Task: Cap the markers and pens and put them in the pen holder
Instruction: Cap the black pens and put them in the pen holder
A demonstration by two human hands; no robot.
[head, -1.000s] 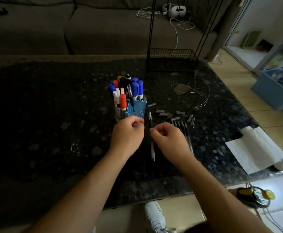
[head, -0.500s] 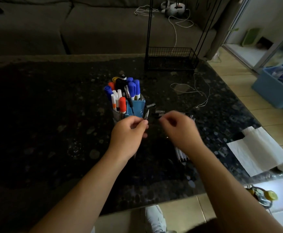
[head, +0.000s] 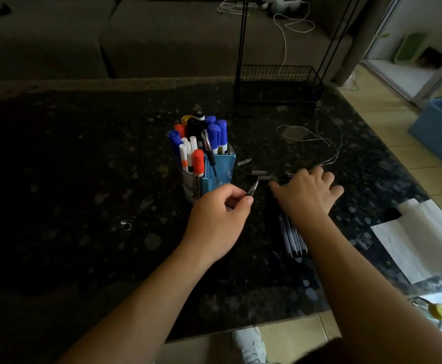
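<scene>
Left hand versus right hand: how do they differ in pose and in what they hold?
The left hand curls its fingers and pinches a pen, tip sticking out; the right hand has fingers spread and holds nothing visible. The left hand sits in front of the pen holder; the right hand is over loose caps to its right. Both are palm-down above the dark table.

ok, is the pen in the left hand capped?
No: the pen pinched by the left hand shows a bare pointed tip; loose caps lie on the table.
</scene>
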